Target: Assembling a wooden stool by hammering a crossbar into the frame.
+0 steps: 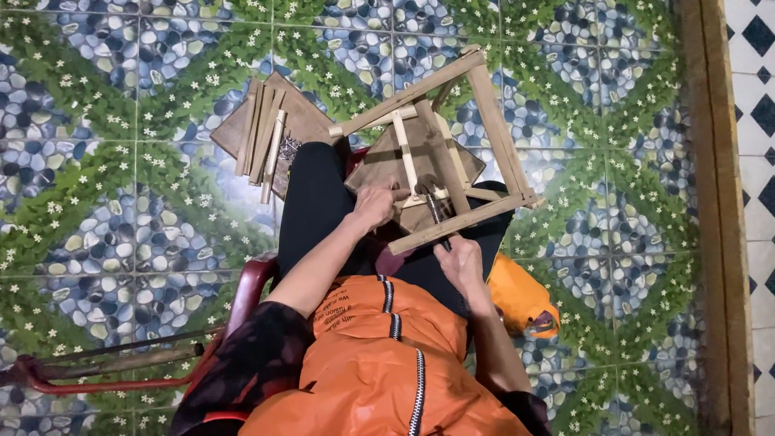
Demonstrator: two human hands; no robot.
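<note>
A light wooden frame [492, 113] of slats rests tilted across my lap, over a brown board [379, 161]. My left hand [374, 203] grips the frame's inner slats near its lower rail. My right hand [458, 260] is closed on the dark handle of a hammer [436, 214], whose head sits just inside the frame by the lower rail. I wear black trousers and an orange zipped apron.
A stack of wooden strips [265, 133] lies on another brown board on the patterned tile floor to the left. A hacksaw [105, 363] lies at lower left. I sit on a red chair [250, 282]. A wooden threshold [714, 218] runs along the right.
</note>
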